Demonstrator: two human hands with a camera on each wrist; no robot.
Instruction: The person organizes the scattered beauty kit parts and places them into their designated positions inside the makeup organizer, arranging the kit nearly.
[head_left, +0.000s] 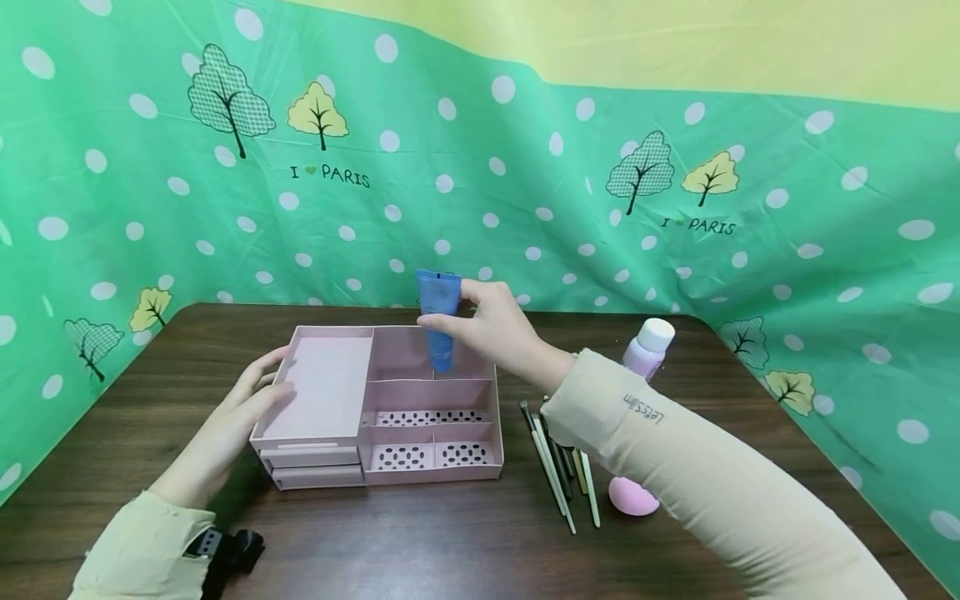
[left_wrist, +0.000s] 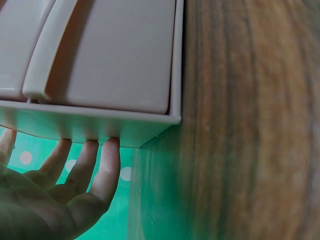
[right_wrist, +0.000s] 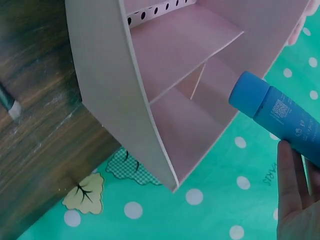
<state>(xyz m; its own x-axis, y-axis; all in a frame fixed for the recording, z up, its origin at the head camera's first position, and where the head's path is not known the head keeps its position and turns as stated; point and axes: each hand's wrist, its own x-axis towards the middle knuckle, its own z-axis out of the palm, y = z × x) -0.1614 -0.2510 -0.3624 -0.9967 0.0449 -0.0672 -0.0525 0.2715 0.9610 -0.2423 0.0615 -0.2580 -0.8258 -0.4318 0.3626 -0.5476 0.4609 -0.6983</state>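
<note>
A blue squeeze tube [head_left: 439, 304] hangs cap down over the back compartments of a pink desk organizer [head_left: 322, 383]. My right hand [head_left: 498, 321] pinches the tube between thumb and fingers. In the right wrist view, the blue tube [right_wrist: 287, 117] points its cap toward the open compartment, with fingers [right_wrist: 290, 185] against its side. At the organizer's left side, my left hand [head_left: 232, 425] rests with its fingers along the wall. The left wrist view shows the fingertips of my left hand [left_wrist: 65, 185] touching that side wall, beside the drawers [left_wrist: 115, 55].
Right of the organizer lie several makeup brushes [head_left: 551, 467], partly under my right sleeve. A pink makeup sponge [head_left: 632, 497] and a white-capped lilac bottle [head_left: 649, 346] are farther right. A green dotted curtain [head_left: 480, 167] hangs behind the dark wooden table [head_left: 420, 542].
</note>
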